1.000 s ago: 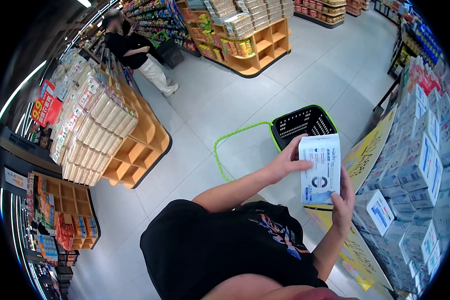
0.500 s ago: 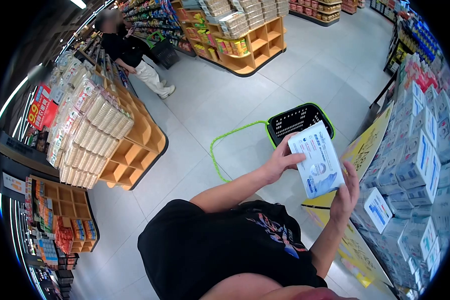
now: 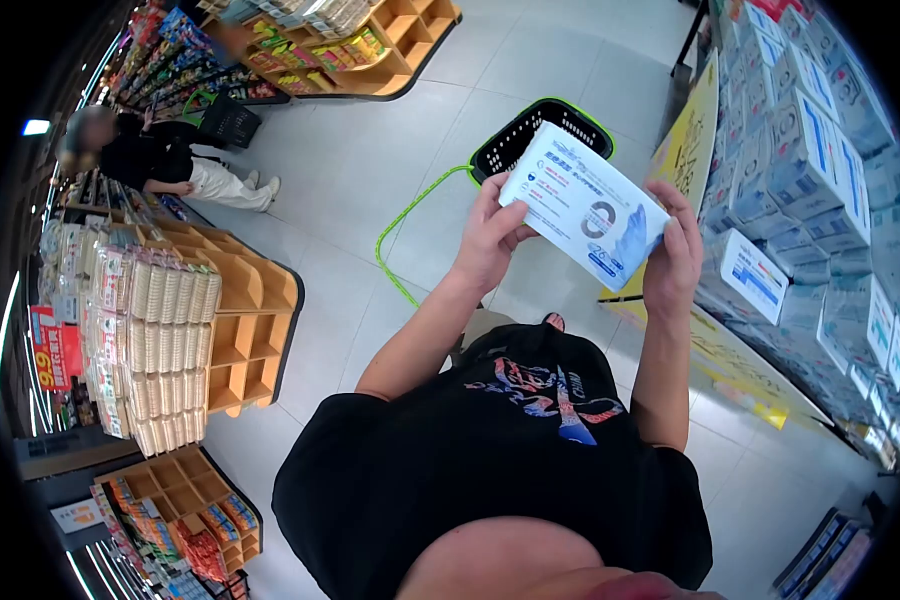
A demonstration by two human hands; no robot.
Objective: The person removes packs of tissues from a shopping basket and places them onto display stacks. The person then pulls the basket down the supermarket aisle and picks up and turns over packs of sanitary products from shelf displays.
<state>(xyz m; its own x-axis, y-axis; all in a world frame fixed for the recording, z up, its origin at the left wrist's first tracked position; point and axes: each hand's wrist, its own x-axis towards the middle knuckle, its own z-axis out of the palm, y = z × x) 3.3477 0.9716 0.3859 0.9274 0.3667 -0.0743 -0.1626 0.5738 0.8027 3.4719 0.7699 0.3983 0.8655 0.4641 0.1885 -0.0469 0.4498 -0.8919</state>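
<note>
There are one pack [image 3: 585, 205], two bare hands [image 3: 492, 235] [image 3: 675, 255] on it, two shopping baskets [image 3: 510, 143] [image 3: 232, 122] and one red 9.9 sign [image 3: 55, 347].

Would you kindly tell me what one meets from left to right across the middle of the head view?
Red sign, beige packets, wooden cubbies, green basket handle, left hand, white pack, right hand, stacked packs.
</note>
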